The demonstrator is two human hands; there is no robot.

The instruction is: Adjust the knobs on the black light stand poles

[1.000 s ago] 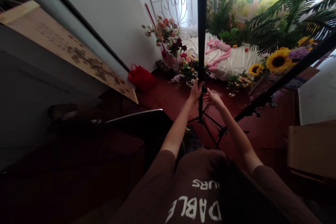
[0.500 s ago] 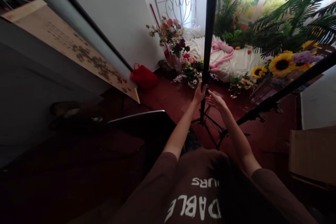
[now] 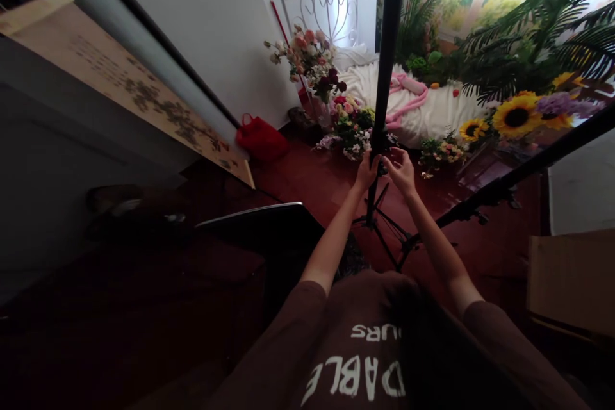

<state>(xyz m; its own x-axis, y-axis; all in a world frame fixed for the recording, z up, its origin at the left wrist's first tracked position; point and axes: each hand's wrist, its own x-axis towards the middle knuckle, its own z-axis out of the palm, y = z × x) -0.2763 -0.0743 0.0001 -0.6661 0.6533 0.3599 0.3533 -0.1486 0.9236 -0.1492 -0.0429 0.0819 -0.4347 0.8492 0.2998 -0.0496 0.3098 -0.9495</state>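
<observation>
A black upright stand (image 3: 388, 45) rises from splayed tripod legs on the dark red floor. My left hand (image 3: 368, 170) is wrapped round its pole from the left, just above the legs. Close to the right side of the pole, at a small black knob (image 3: 382, 168), is my right hand (image 3: 400, 170). Its fingers are curved and spread apart, with the thumb and fingertips near the knob; whether they touch it is too small to tell.
A second black pole (image 3: 542, 163) slants across the right. Behind stand flower bunches (image 3: 312, 61), a white-draped bed (image 3: 444, 115) and sunflowers (image 3: 516, 116). At left are a red bag (image 3: 262, 139) and a hanging scroll (image 3: 144, 93); a cardboard box (image 3: 571, 282) is at lower right.
My right hand has turned and risen slightly, its fingers now curved upward beside the knob. My left hand stays on the pole, whose top leans slightly more to the right in view.
</observation>
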